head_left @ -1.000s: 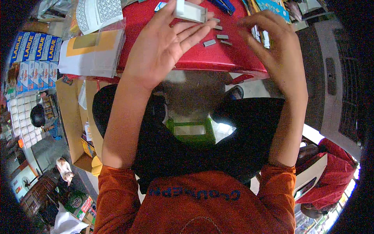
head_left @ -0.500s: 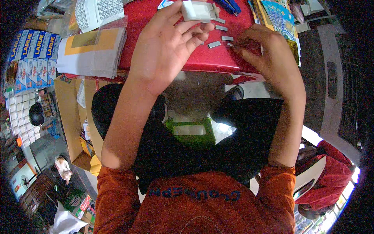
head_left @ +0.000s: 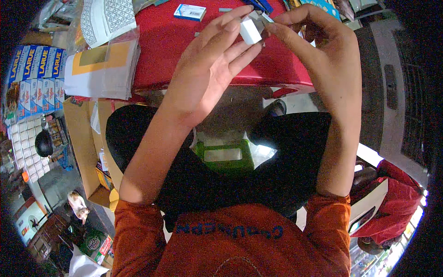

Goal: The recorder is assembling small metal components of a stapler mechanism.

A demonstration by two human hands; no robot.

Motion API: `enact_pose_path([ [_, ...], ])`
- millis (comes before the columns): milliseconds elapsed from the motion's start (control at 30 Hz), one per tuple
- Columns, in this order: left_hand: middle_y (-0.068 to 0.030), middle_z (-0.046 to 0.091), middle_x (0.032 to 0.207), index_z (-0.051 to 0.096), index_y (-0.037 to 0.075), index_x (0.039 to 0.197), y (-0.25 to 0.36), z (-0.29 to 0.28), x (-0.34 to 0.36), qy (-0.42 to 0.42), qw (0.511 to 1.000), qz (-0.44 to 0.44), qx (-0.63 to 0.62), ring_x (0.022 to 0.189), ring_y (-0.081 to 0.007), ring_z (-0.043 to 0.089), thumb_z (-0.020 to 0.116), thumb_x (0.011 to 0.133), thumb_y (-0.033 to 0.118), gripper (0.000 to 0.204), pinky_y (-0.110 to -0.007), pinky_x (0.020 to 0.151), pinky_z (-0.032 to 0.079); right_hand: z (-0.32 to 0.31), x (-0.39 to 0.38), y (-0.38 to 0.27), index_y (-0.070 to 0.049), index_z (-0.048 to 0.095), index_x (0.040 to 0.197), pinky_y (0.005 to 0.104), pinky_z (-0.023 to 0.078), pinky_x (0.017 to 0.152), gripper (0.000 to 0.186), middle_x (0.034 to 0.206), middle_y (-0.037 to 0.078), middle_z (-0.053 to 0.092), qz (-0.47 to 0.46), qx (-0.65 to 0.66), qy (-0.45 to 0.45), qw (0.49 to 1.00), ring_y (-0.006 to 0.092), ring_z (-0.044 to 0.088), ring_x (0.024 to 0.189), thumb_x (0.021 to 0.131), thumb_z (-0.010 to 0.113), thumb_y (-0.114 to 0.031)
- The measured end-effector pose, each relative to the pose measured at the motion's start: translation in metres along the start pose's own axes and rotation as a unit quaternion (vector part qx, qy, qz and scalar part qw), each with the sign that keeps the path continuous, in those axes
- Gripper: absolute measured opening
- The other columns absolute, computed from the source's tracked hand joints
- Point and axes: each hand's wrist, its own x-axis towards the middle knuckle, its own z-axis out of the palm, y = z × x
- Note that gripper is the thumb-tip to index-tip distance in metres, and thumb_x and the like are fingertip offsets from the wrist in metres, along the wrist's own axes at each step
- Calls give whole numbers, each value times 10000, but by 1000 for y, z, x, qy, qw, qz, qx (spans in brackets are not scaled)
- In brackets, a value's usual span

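Above the red tabletop (head_left: 161,55), my left hand (head_left: 203,76) holds a small white box tray (head_left: 250,32) between thumb and fingers, tilted with one white end toward me. My right hand (head_left: 323,51) pinches a small grey staple strip (head_left: 266,17) in thumb and forefinger, right at the tray's upper right side. Whether the strip touches the tray's inside, I cannot tell. Behind the hands lies a blue stapler (head_left: 262,5). A small blue and white box (head_left: 189,12) rests on the tabletop left of my left fingertips. My hands hide much of the tabletop around the tray.
At the left edge of the table lie papers and envelopes in clear plastic (head_left: 102,71). Colourful packets (head_left: 318,7) are at the far right. Below the table stand a green plastic stool (head_left: 224,154) and, left of my knee, an open cardboard box (head_left: 87,152).
My right hand has risen from the tabletop to the tray with a staple strip. My left hand has shifted right and turned the tray. The blue and white box now shows more fully.
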Motion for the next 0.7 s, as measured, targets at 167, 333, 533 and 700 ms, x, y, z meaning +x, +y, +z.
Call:
enact_pose_path([
  [167, -162, 525, 1478, 406, -14, 1541, -25, 0, 7, 28, 985, 111, 133, 1380, -226, 520, 542, 1094, 325, 577, -391, 1241, 339, -4, 3, 2, 10, 747, 913, 263, 456, 663, 114, 820, 56, 727, 39, 82, -36, 995, 99, 603, 718, 875, 781, -92],
  [333, -112, 493, 1514, 400, -12, 1549, -27, 4, 4, 13, 991, 78, 106, 1450, -183, 431, 557, 1092, 286, 568, -379, 1282, 253, -3, 1, -5, 8, 748, 911, 261, 468, 670, 106, 832, 58, 733, 21, 10, -29, 999, 99, 610, 721, 880, 779, -88],
  [533, -118, 502, 1516, 426, -15, 1533, -27, 2, 3, 2, 994, 68, 86, 1458, -193, 431, 582, 1079, 307, 578, -381, 1282, 263, -8, 12, 15, 9, 745, 904, 275, 480, 677, 145, 823, 56, 721, 90, 157, -115, 977, 93, 602, 729, 892, 799, -125],
  [700, -125, 507, 1519, 461, -10, 1508, -27, -6, 3, 12, 997, 63, 48, 1458, -212, 438, 599, 1068, 346, 583, -395, 1275, 283, 0, 9, 14, 19, 717, 969, 264, 463, 672, 172, 786, 20, 654, -27, 156, -50, 986, 88, 575, 728, 922, 787, -131],
])
